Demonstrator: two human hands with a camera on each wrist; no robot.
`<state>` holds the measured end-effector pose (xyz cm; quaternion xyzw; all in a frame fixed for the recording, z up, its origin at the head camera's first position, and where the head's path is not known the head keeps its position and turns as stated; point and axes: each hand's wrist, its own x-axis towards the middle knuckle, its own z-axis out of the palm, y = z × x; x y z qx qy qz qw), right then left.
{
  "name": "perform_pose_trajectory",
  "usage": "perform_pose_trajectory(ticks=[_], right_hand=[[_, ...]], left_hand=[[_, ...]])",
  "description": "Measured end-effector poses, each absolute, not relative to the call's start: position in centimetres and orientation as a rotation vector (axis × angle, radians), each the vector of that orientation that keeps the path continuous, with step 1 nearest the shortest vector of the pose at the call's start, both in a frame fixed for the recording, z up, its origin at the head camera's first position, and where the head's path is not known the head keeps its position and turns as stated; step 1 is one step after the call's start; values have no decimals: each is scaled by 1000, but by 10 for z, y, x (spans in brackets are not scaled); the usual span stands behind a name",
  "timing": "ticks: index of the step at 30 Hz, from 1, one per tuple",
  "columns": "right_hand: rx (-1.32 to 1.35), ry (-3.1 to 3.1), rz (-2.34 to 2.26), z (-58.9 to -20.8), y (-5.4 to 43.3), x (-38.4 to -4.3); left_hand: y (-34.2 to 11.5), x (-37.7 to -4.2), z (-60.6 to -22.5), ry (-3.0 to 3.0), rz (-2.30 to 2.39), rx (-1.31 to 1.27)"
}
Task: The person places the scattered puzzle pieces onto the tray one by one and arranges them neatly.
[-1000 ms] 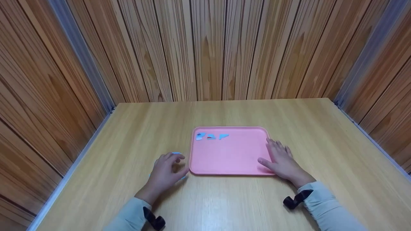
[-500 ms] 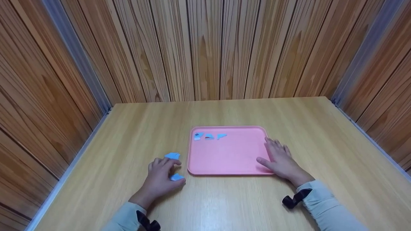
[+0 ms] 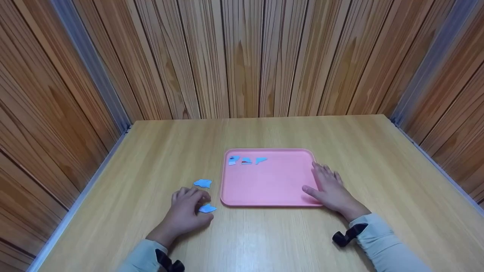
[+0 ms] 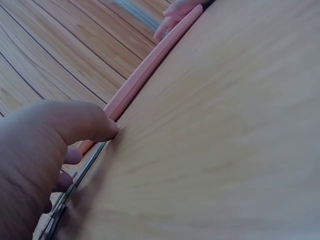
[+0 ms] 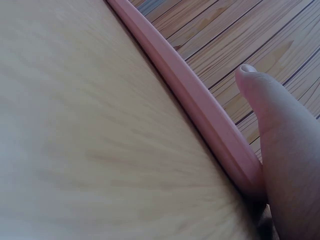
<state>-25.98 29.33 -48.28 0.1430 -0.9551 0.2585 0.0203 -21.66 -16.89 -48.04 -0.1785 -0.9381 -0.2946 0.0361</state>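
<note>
My left hand (image 3: 185,211) is over the table left of the pink tray (image 3: 270,181), fingers bent and thumb apart from the index finger. A flat, irregular blue piece (image 3: 207,208), like a puzzle piece, lies between that thumb and index finger. Just beyond the fingers lies another blue piece (image 3: 203,183). In the left wrist view the thumb (image 4: 90,122) comes down beside a thin piece's edge (image 4: 95,156); whether it pinches the piece is unclear. My right hand (image 3: 332,190) rests on the tray's right rim with spread fingers; its thumb (image 5: 270,100) shows in the right wrist view.
Along the tray's back left lie a blue and white piece (image 3: 233,160), a blue piece with red (image 3: 246,161) and a plain blue piece (image 3: 261,160). Wood-panelled walls (image 3: 245,56) enclose the table (image 3: 264,238) at the back and sides.
My left hand has drawn back to the left and towards me, away from the tray edge, uncovering two blue pieces on the table. My right hand stays on the tray's rim.
</note>
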Motion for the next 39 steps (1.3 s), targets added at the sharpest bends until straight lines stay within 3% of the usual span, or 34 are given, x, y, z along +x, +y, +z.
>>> perform_pose_trajectory(ticks=[21,31,39], right_hand=[[482,-2976,751,-476,287,-264],[462,-2951,769,-480,291,-262],[437,-2974,783,-482,292,-260]], left_hand=[[-171,-214,-471,-2878,-746,-578],[-161,-223,-458,-2916,-585,-716],[-152,-227,-452,-3067,-591,-650]])
